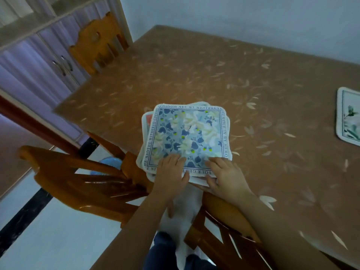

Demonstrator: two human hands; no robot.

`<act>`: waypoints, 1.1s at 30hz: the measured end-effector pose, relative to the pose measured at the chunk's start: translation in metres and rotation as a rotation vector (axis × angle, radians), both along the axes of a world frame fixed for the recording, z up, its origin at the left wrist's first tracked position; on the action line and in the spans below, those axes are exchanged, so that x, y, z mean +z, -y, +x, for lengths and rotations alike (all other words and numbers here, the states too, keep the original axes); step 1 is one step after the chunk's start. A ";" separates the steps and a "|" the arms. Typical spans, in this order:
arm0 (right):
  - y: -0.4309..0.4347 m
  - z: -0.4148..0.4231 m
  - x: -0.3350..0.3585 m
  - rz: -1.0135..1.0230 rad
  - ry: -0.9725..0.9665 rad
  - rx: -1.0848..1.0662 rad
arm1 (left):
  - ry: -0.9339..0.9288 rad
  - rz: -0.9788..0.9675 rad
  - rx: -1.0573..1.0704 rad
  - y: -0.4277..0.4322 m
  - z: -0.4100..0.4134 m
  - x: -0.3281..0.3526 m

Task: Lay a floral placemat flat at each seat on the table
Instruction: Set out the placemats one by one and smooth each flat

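While a chair [78,182] stood at lower left, the left hand [171,172] and right hand [224,174] laid straight, close-set fingers [175,158] on the blue mat [187,133] topping a stack [145,121] at the counter's [194,75] near edge, mid-frame; a second mat [348,115] lay at the right edge.

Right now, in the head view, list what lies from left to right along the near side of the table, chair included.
The nearest orange-brown wooden chair → stack of placemats topped by a blue floral one → white-edged placemat with green leaves, cut off by the right frame edge.
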State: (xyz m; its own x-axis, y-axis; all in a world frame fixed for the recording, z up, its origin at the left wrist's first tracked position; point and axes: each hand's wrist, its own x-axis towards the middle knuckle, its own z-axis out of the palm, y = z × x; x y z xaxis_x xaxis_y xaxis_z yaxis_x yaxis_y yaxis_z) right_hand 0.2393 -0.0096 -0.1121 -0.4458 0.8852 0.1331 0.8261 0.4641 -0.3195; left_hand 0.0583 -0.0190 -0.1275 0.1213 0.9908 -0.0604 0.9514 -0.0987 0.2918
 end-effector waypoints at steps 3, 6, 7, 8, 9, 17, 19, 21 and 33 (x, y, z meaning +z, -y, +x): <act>-0.013 -0.002 -0.018 -0.074 0.009 -0.003 | -0.027 -0.055 -0.038 -0.014 0.001 -0.016; -0.025 -0.006 -0.033 -0.145 0.015 0.009 | -0.013 -0.069 -0.048 -0.022 0.000 -0.029; -0.027 -0.007 -0.038 -0.160 0.011 0.013 | 0.002 -0.074 -0.044 -0.023 0.000 -0.033; -0.029 -0.008 -0.042 -0.177 0.007 0.016 | 0.019 -0.081 -0.037 -0.023 0.000 -0.037; -0.030 -0.009 -0.046 -0.198 0.005 0.018 | 0.035 -0.090 -0.027 -0.022 0.000 -0.041; -0.029 -0.011 -0.054 -0.158 -0.036 0.022 | 0.112 -0.116 0.005 -0.019 -0.002 -0.056; -0.031 -0.010 -0.056 -0.184 -0.071 0.019 | 0.123 -0.119 0.014 -0.020 -0.003 -0.056; -0.032 -0.008 -0.057 -0.223 -0.134 -0.003 | 0.140 -0.122 0.027 -0.020 -0.004 -0.055; -0.030 -0.014 -0.041 -0.339 -0.298 -0.211 | 0.361 -0.006 0.152 -0.029 -0.005 -0.032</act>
State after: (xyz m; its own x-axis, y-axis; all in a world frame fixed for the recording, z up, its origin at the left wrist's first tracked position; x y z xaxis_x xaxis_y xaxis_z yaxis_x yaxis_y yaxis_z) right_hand 0.2258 0.0209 -0.1535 -0.2384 0.9676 -0.0832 0.7409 0.1258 -0.6597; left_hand 0.0530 0.0100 -0.1591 -0.0123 0.9988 -0.0465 0.7909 0.0381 0.6107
